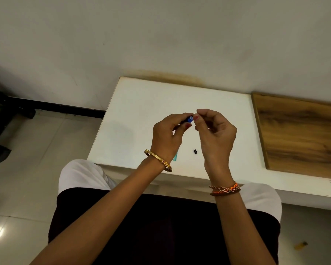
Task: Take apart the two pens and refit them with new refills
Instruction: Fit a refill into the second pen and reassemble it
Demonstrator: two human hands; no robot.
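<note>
Pen barrel, blue plastic with an open round end (190, 118), is held above the middle of the white tabletop (141, 104), clamped in the left hand (167, 133). The right hand (214, 131) pinches at its mouth; what it holds is hidden. Judgement: keep the barrel steady and work straight along its axis. A small black cap piece (195, 151) lies near the front edge.
</note>
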